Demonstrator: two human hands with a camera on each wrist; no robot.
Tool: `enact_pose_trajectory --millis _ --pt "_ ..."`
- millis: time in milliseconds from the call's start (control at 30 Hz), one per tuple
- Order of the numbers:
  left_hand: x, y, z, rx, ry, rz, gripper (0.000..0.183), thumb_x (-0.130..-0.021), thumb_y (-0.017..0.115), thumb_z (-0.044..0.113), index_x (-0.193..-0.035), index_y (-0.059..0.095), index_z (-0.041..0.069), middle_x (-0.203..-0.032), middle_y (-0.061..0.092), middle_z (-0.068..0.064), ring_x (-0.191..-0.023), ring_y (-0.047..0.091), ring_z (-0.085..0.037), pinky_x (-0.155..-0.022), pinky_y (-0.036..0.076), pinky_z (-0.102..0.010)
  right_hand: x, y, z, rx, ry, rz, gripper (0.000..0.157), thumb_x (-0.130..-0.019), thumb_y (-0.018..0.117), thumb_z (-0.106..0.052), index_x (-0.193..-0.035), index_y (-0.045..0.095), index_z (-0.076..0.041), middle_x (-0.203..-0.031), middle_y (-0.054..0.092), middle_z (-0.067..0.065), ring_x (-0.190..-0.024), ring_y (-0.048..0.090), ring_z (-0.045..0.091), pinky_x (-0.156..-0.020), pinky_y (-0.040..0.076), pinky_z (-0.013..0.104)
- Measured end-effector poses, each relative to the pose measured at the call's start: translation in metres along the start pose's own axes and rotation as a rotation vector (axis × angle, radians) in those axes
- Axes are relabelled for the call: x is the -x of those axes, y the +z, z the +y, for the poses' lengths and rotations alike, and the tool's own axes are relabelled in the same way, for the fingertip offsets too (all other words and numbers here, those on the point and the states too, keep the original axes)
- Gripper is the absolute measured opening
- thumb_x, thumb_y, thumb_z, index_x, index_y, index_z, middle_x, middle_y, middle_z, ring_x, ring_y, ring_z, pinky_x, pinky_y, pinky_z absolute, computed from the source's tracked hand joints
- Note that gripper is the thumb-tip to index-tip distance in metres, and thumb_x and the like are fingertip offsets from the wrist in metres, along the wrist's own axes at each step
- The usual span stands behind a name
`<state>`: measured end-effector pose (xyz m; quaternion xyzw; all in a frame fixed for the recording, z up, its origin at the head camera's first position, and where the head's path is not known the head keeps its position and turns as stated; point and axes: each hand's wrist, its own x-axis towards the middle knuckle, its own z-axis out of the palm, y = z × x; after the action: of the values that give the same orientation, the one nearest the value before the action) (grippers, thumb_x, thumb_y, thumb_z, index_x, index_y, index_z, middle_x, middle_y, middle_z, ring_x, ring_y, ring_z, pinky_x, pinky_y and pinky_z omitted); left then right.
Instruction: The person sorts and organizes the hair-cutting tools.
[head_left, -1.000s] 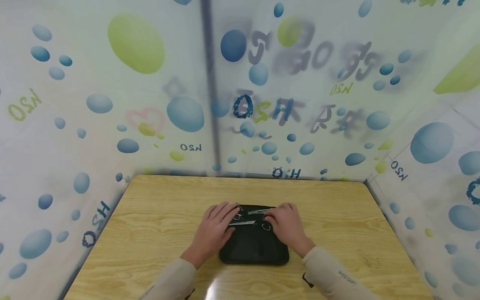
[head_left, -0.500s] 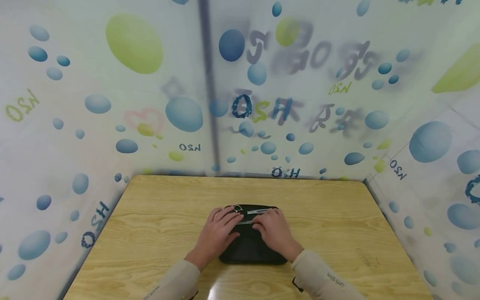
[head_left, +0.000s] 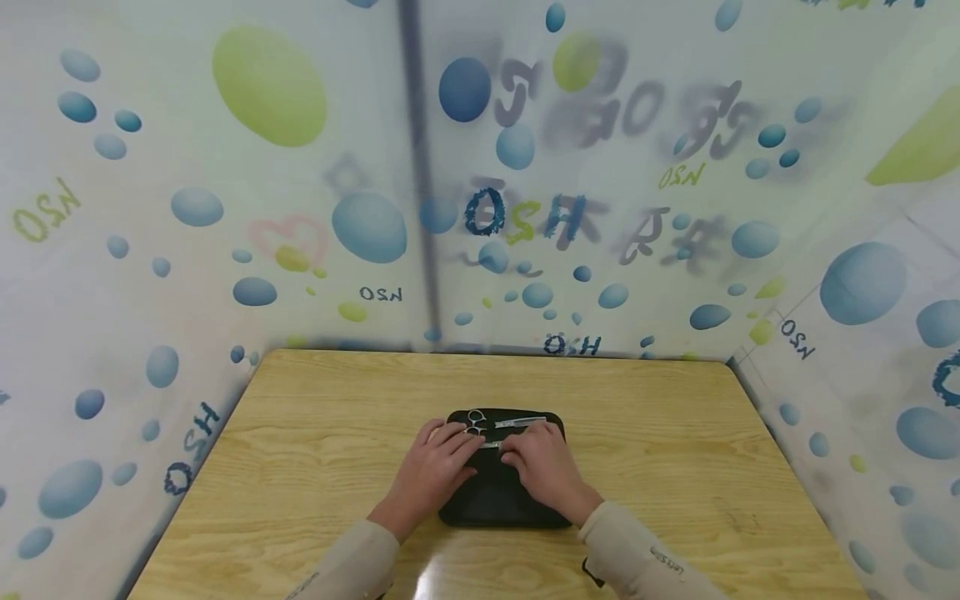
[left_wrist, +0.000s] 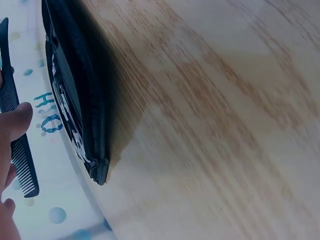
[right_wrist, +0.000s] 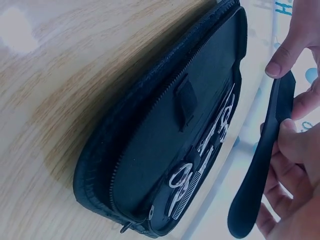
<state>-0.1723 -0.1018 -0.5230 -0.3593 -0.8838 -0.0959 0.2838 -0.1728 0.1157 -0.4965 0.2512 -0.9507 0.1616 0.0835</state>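
Both hands hold one black comb with a smooth handle (right_wrist: 245, 205), its toothed part (left_wrist: 25, 167) plain in the left wrist view. My left hand (head_left: 431, 468) pinches the toothed end between thumb and fingers. Closer to the handle, my right hand (head_left: 551, 471) grips it with the thumb on top. Below them lies an open black zip case (head_left: 498, 500), its zipper running round the edge. Metal scissors (right_wrist: 180, 176) and toothed thinning shears (right_wrist: 187, 200) sit in the case. In the head view the comb hardly shows against the dark case and behind the fingers.
The case lies on a wooden table (head_left: 337, 400). Behind and to the sides stand pale wall sheets (head_left: 637, 275) printed with blue and green ovals. A small black strap (right_wrist: 186, 102) lies inside the case.
My right hand has moved left, close to my left hand, which has shifted slightly right and down. Scissor rings at the case's upper left show more; the ring at the right is covered.
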Motion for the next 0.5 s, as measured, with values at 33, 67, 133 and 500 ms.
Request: enact_pose_trajectory --millis 33,67,133,500 --pt "-0.0001 0.0002 -0.0001 -0.007 0.001 -0.006 0.052 -0.071 0.087 0.031 -0.117 0.069 0.016 -0.109 0.073 -0.001 -0.112 0.063 -0.021 -0.101 0.047 -0.048 0.0 0.0002 -0.0001 0.004 0.001 -0.002 0.008 -0.089 0.069 -0.026 -0.091 0.076 -0.022 -0.087 0.074 -0.009 -0.085 0.058 0.014 -0.096 0.043 0.045" --pt "0.0001 0.0001 0.0 -0.013 0.001 -0.011 0.052 -0.071 0.087 0.031 -0.118 0.069 0.016 -0.109 0.073 0.0 -0.112 0.063 -0.021 -0.101 0.047 -0.047 0.0 0.0002 -0.0003 0.007 0.001 -0.003 0.008 -0.089 0.069 -0.026 -0.091 0.076 -0.022 -0.087 0.074 -0.009 -0.085 0.058 0.014 -0.096 0.043 0.045" --pt "0.0004 -0.0002 -0.0001 -0.022 0.002 -0.018 0.052 -0.071 0.087 0.03 -0.118 0.068 0.017 -0.109 0.073 0.0 -0.113 0.063 -0.02 -0.102 0.046 -0.047 0.0002 0.0001 -0.0006 0.01 0.001 -0.005 0.008 -0.089 0.07 -0.026 -0.091 0.076 -0.022 -0.087 0.074 -0.01 -0.083 0.057 0.014 -0.097 0.043 0.044" --pt "0.0025 -0.0016 -0.0041 -0.054 0.014 -0.077 0.05 -0.073 0.086 0.031 -0.118 0.069 0.019 -0.109 0.074 0.004 -0.113 0.062 -0.019 -0.103 0.045 -0.044 0.0015 -0.0011 0.0014 -0.039 0.028 -0.035 0.011 -0.089 0.07 -0.025 -0.097 0.077 -0.021 -0.088 0.074 -0.009 -0.084 0.056 0.013 -0.097 0.042 0.047"
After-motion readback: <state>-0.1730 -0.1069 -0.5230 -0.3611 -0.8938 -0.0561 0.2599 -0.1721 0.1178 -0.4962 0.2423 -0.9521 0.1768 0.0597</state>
